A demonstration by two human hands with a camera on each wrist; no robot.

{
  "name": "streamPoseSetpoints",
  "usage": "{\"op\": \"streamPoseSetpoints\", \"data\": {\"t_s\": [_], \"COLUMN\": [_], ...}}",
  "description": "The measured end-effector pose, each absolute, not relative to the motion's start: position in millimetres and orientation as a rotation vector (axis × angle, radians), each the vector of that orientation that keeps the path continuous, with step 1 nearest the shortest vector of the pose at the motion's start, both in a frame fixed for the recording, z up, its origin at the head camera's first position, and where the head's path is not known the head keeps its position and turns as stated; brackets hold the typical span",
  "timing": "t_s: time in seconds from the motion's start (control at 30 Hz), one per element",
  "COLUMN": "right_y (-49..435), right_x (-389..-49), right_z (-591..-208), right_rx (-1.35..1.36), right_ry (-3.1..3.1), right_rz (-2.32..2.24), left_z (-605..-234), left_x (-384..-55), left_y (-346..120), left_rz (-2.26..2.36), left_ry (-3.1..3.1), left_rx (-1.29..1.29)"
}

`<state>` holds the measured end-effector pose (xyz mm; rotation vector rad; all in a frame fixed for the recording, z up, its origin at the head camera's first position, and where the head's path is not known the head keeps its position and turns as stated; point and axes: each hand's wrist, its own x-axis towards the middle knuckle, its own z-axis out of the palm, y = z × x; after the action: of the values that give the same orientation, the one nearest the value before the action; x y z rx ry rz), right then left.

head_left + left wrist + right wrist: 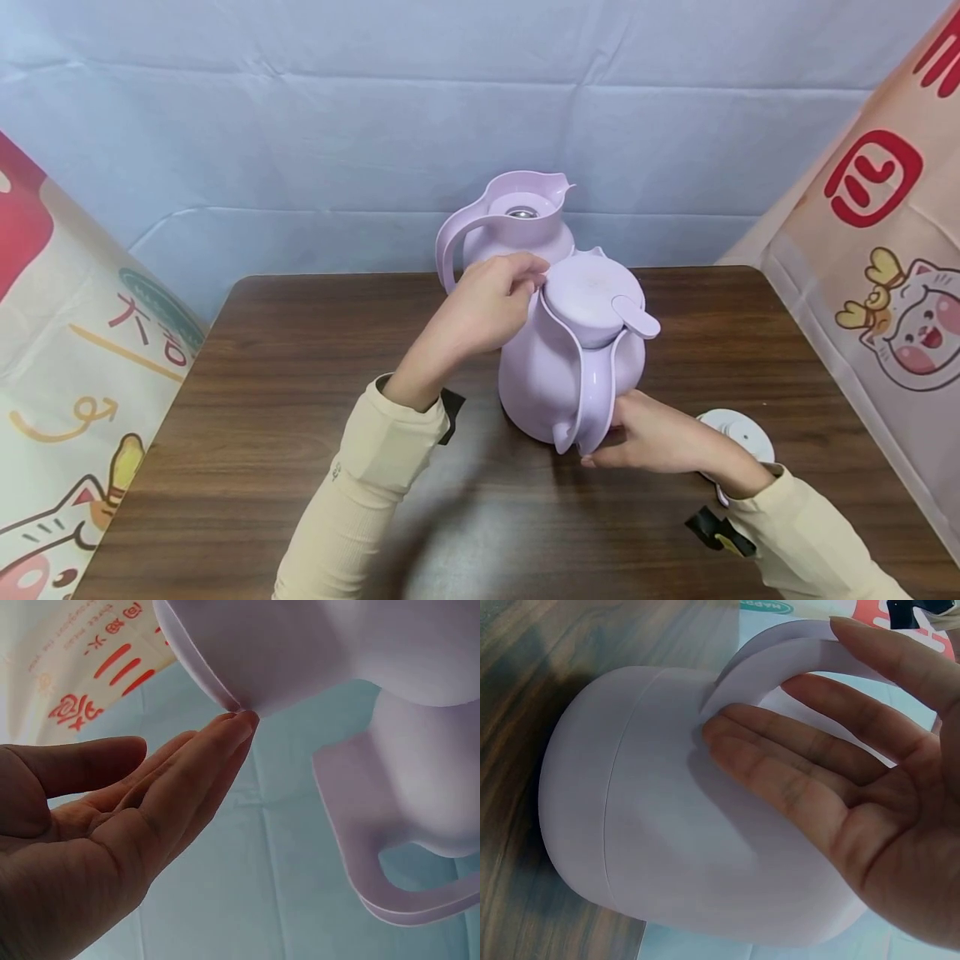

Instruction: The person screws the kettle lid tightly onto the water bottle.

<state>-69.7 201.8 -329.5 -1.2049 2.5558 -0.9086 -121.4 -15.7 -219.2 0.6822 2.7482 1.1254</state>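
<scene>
A lilac jug [558,375] with its lid [592,292] on stands in front of a second lilac jug [517,237]. Straight fingers of my left hand [495,300] touch the front jug's upper edge; in the left wrist view this hand [142,802] meets the rim with its fingertips. Low by the front jug's handle [596,400] is my right hand [656,433]. In the right wrist view, the fingertips of that hand [855,772] touch the jug's body, and the thumb lies beside the handle.
The rear jug has no lid; its opening shows. Partly behind my right forearm lies a round white lid-like piece [738,429] on the brown wooden table [300,400]. A pale cloth [375,125] hangs behind, with printed sheets on both sides.
</scene>
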Motion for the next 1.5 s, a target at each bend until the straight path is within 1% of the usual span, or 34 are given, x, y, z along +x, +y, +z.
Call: {"op": "streamPoseSetpoints", "data": {"t_s": [0.23,0.5,0.7,1.2,1.5], "right_y": [202,201,201,200,197], "right_x": [-69,-64,-60,-56,-54], "right_z": [-330,-328,-329,-332,-330], "right_rx": [-1.213,-1.160,-1.169,-1.179,-1.163], "right_ry": [2.576,2.584,2.632,2.740,2.752], "right_rz": [-0.909,-0.903,-0.928,-0.940,-0.945], "left_z": [-237,-275,-305,-374,-396], "left_x": [-122,-123,-121,-112,-109], "left_y": [-26,-41,-50,-68,-76], "left_rz": [1.171,1.191,1.198,1.047,0.865], "left_ry": [2.710,2.685,2.657,2.706,2.726], "left_rx": [0.606,0.516,0.442,0.269,0.178]}}
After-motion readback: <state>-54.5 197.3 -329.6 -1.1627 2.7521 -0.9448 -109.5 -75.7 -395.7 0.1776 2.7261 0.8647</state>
